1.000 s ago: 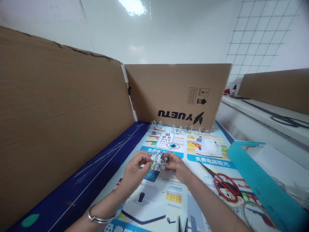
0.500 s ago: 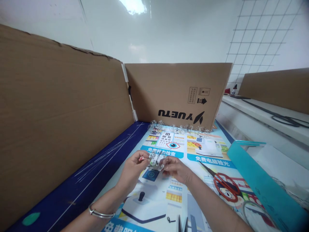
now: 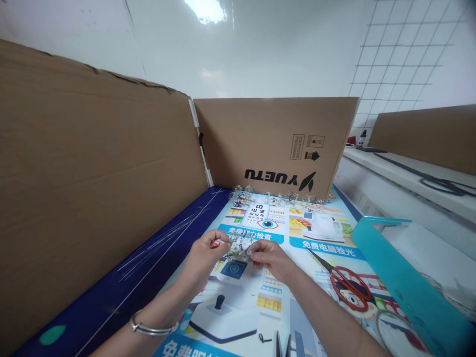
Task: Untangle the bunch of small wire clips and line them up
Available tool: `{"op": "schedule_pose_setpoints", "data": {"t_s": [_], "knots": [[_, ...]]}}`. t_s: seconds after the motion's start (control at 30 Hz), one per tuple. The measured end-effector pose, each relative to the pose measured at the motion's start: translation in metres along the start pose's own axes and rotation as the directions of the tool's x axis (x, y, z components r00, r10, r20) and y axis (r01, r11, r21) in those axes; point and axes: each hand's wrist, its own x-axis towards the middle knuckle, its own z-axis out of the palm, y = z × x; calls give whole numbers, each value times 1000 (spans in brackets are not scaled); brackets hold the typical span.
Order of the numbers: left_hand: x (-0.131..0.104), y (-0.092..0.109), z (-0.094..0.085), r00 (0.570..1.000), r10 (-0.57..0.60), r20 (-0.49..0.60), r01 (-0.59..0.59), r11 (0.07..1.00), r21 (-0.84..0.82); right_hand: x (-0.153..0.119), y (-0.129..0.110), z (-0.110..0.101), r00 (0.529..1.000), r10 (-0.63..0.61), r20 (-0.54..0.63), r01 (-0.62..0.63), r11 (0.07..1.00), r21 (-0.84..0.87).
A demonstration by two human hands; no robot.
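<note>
A small bundle of clear, glassy pieces with dark ties (image 3: 240, 246) hangs between my two hands above the printed sheet. My left hand (image 3: 204, 253) pinches its left side between thumb and fingers, with something small and red showing by the fingers. On the right side, my right hand (image 3: 270, 259) has its thumb and forefinger closed on the bundle. A silver bangle (image 3: 152, 329) circles my left wrist. Farther back, a row of similar clear pieces (image 3: 277, 199) lies along the foot of the cardboard.
Cardboard panels (image 3: 275, 144) stand behind and at the left (image 3: 100, 163). Red-handled scissors (image 3: 349, 287) lie at the right, beside a turquoise box (image 3: 409, 292). Dark pointed tips (image 3: 282, 344) and a small black loop (image 3: 265, 338) are at the front edge.
My left hand has shifted slightly, its fingers now a little higher on the bundle. My right hand stays nearly in place, its fingers drawn slightly closer together.
</note>
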Motion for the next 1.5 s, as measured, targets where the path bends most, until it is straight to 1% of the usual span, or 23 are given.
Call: {"op": "schedule_pose_setpoints", "data": {"t_s": [0.07,0.13,0.2,0.23,0.3,0.33,0.37,0.4,0.47,0.57,0.63,0.7,0.83,0.97,1.03,1.13,1.23,1.37,1.43,1.5], "knots": [[0,3,-2,999,-1,42,-1,999,49,0,0,2,999,-25,24,26,999,-43],[0,5,-4,997,12,73,-19,995,97,2,4,3,996,-82,30,85,990,-113],[0,7,-5,995,45,90,-57,989,136,5,11,4,984,-175,-32,163,958,-235],[0,8,-5,993,66,97,-81,985,151,7,14,4,968,-234,-86,196,928,-318],[0,9,-5,988,111,104,-128,976,175,10,19,5,911,-363,-193,234,844,-483],[0,9,-4,985,134,107,-152,971,185,11,20,6,881,-417,-223,243,804,-543],[-1,9,-3,981,157,113,-177,964,196,11,20,6,862,-452,-230,250,773,-583],[-2,9,-2,976,180,124,-203,957,207,11,19,7,856,-468,-219,259,755,-602],[-4,9,-1,965,217,150,-247,943,223,9,17,8,878,-450,-165,276,756,-593],[-6,7,2,956,243,162,-277,931,238,8,15,9,928,-362,-86,274,821,-501],[-6,6,3,957,243,157,-276,930,243,8,17,9,947,-315,-64,258,862,-436],[-6,5,4,959,237,157,-269,935,233,9,18,9,954,-291,-70,242,889,-389],[-6,5,5,972,188,144,-213,959,188,8,16,11,947,-300,-114,244,903,-353],[-5,4,6,991,84,101,-99,983,154,8,14,13,911,-371,-179,270,866,-420],[-7,1,7,995,47,85,-58,990,131,8,16,14,905,-386,-179,272,849,-453],[-9,-1,8,998,1,59,-6,997,82,9,20,14,913,-377,-158,268,843,-466],[-11,-2,10,998,-33,46,32,999,16,9,21,13,919,-360,-161,257,856,-448],[-11,-2,11,997,-54,57,57,998,-36,9,20,14,922,-352,-161,257,868,-425],[-11,-3,11,997,-56,60,59,996,-60,9,19,16,932,-322,-166,233,885,-404],[-11,-5,11,997,-57,51,61,993,-97,10,19,18,936,-293,-197,212,912,-350]]}}
